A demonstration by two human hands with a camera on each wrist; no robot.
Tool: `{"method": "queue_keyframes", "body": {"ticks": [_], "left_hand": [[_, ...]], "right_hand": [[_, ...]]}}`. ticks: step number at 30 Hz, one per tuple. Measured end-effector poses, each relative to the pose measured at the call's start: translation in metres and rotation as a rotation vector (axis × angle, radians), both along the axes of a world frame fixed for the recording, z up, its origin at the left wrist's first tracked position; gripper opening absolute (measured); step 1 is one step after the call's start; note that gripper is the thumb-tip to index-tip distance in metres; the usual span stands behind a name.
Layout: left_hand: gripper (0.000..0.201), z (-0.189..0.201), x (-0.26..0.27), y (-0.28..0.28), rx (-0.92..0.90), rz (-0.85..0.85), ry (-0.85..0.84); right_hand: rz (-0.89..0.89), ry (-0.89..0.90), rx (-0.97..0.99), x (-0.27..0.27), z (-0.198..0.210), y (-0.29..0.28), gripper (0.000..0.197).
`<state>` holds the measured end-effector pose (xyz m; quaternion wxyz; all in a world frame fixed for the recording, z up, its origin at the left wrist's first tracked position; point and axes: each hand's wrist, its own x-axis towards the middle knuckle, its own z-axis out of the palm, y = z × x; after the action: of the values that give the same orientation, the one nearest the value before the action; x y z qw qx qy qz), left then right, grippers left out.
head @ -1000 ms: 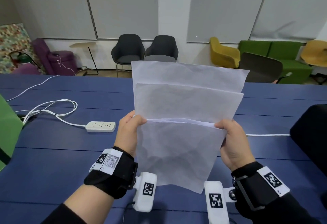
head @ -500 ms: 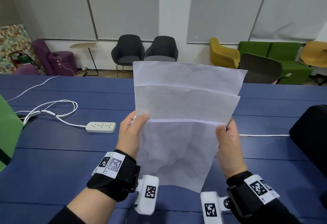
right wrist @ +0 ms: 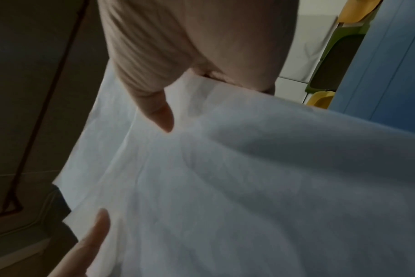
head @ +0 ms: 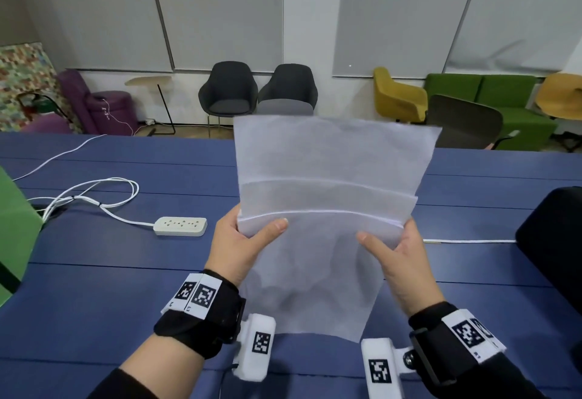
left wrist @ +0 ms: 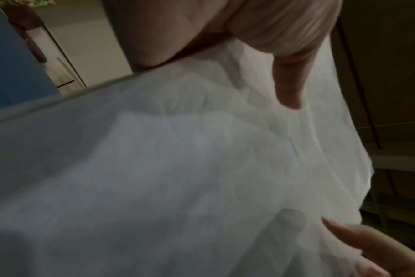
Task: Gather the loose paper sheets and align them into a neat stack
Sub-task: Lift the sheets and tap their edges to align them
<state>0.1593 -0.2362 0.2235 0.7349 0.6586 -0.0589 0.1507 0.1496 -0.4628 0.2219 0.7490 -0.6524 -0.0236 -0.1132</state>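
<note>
I hold several thin white paper sheets upright above the blue table, their top edges stepped at different heights. My left hand pinches the sheets' left side, thumb on the front. My right hand pinches the right side, thumb stretched across the front sheet. In the left wrist view the paper sheets fill the frame under my left hand, and the other hand's fingertips show at lower right. The right wrist view shows the sheets under my right hand.
A white power strip with a looped white cable lies on the table to the left. A green object sits at the left edge, a black object at the right. Chairs and sofas stand behind the table.
The middle sheet has dropped lower, so the steps between the top edges are smaller. Both thumbs have slid further onto the front sheet.
</note>
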Motion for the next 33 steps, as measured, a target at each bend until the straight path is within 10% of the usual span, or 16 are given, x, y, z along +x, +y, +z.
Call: {"method": "queue_keyframes", "body": {"ticks": [5,9,17,33], "left_hand": [[0.012,0.024,-0.003,-0.008,-0.110,0.021,-0.096],[0.045,0.038,0.000,-0.019,-0.127,0.138,-0.117],[0.023,0.036,0.008,-0.016,-0.172,0.166,-0.051],[0.004,0.025,0.000,-0.007,-0.058,0.163,-0.157]], "right_hand": [[-0.030,-0.045,0.160,-0.005,0.024,0.008,0.073],[-0.092,-0.001,0.295,0.001,0.034,0.012,0.097],[-0.104,0.023,0.274,0.006,0.031,0.012,0.012],[-0.253,-0.217,0.069,0.001,0.015,0.007,0.018]]}}
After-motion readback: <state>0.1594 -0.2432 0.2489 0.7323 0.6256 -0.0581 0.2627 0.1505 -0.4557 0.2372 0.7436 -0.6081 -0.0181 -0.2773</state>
